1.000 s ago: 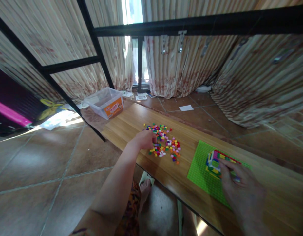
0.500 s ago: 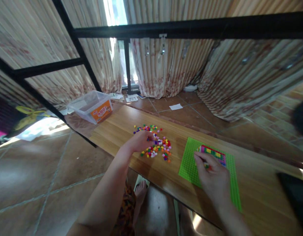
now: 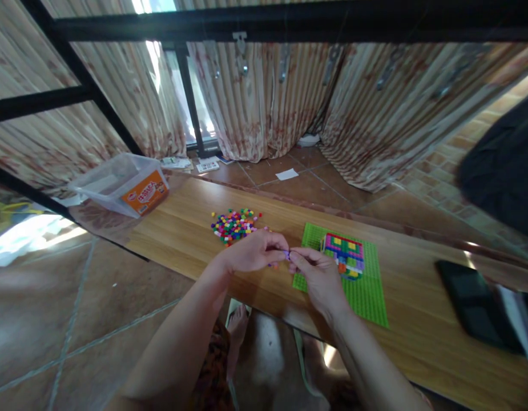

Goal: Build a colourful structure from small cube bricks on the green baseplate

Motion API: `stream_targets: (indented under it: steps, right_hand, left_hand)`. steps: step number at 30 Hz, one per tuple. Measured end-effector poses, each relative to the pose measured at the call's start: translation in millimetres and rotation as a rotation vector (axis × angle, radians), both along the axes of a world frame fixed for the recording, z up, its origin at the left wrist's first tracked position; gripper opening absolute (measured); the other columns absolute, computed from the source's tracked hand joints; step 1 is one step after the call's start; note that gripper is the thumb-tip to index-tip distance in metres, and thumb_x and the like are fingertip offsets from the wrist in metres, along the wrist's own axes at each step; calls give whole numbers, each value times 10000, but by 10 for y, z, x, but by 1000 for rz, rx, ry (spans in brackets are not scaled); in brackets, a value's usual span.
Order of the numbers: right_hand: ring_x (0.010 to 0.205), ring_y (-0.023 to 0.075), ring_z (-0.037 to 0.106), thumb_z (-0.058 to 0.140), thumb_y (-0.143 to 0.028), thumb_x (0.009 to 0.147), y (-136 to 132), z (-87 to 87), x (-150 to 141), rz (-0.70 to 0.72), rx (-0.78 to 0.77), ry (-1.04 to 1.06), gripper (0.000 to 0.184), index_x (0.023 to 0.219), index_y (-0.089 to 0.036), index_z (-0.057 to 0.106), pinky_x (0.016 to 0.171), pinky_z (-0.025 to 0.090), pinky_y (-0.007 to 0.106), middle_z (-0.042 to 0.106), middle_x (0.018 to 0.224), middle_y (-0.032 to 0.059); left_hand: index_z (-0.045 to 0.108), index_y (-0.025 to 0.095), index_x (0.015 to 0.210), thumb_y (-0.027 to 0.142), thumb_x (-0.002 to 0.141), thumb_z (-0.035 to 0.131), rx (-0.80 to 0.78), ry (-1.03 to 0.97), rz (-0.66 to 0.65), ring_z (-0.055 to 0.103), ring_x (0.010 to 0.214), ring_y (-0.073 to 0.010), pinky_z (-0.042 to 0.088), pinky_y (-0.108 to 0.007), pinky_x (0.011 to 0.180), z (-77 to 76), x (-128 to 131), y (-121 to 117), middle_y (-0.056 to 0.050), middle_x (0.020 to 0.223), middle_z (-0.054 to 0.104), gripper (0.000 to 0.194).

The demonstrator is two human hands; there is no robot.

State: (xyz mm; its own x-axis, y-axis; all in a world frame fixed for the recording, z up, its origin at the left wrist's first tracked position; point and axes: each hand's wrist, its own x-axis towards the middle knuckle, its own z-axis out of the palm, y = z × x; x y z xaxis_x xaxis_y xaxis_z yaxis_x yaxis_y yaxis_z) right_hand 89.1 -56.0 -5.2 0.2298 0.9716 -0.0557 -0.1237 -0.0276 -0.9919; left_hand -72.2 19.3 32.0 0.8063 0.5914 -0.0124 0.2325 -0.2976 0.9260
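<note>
Between my two hands is a small purple building brick, partly covered by fingertips. My left hand pinches it from the left, and my right hand pinches its other side. Both hands hover over the gap between a loose pile of small coloured bricks and a green studded baseplate. On the baseplate stands a block of multicoloured bricks, with rows of red, pink, yellow, green, blue and orange. My right hand hides its lower left part and some of the plate.
A wooden bench top carries everything. At its far left stands a clear plastic box with an orange label. A dark flat object, like a tablet, lies at the right. Black metal bars cross in front of curtains.
My left hand has left the brick pile and moved right. My right hand has come off the baseplate to meet it, and both now grip a purple brick. The view has turned slightly right.
</note>
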Motion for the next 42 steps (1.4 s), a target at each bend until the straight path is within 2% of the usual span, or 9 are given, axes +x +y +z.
stream_targets:
  steps: [2,5,8,11,16,23,30,37,42]
  right_hand:
    - [560,143,588,708,-404,703,13,-40,1,-11,-5,-60,245,816,-187,719,584,478,291,676,643,11]
    - [687,179,636,649,-349,761,44,-103,-8,-17,60,-385,191,843,-195,729,697,492,326,714,764,43]
    - [790,196,651,576,-264,810,78,-144,-39,80,117,-663,183,892,-212,732,773,483,336,722,876,60]
    - [813,199,652,556,-227,817,100,-163,-64,161,133,-763,203,935,-218,721,783,481,330,715,889,60]
    - [811,182,657,598,-313,810,107,-154,-54,140,93,-509,257,1019,-197,693,765,495,313,723,926,54]
    - [530,110,547,713,-417,694,100,20,-40,63,31,-122,258,769,-170,706,518,447,235,670,631,8]
    - [593,130,593,788,-420,626,1,121,99,47,-28,112,280,773,-189,729,562,508,268,678,657,17]
    - [573,119,583,775,-384,654,-108,190,798,-213,33,-106,284,862,-194,744,568,502,272,674,664,7]
    - [628,164,628,755,-393,651,-164,163,1079,-334,-25,-490,283,827,-172,734,596,502,296,711,721,31]
  left_hand:
    - [621,109,860,299,857,575,-55,-38,13,575,629,-95,441,-194,596,-4,-37,24,-20,724,633,196]
    - [633,101,859,302,848,588,-78,-59,60,568,634,-95,443,-199,604,-21,-77,56,-28,729,640,207]
    - [644,97,854,289,838,601,-43,-35,77,574,645,-102,442,-203,610,-70,-89,81,-33,722,652,197]
    - [637,105,876,279,836,600,-14,-7,82,587,642,-108,446,-205,605,-148,-79,97,-32,722,664,183]
    - [591,115,913,233,802,618,-65,-31,145,622,653,-123,456,-211,597,-233,-59,106,-30,731,674,164]
    - [528,130,899,199,780,630,-170,-115,83,606,625,-104,459,-214,601,-132,15,41,-13,718,652,171]
    - [522,135,873,206,773,634,-251,-130,-27,609,635,-102,479,-231,629,-43,36,12,-15,749,637,167]
    - [641,131,829,166,751,572,67,168,81,570,627,-100,398,-190,581,-70,-185,149,-9,726,656,110]
    - [590,149,573,120,700,521,342,395,107,484,549,-92,317,-195,549,-18,-237,181,32,556,553,147]
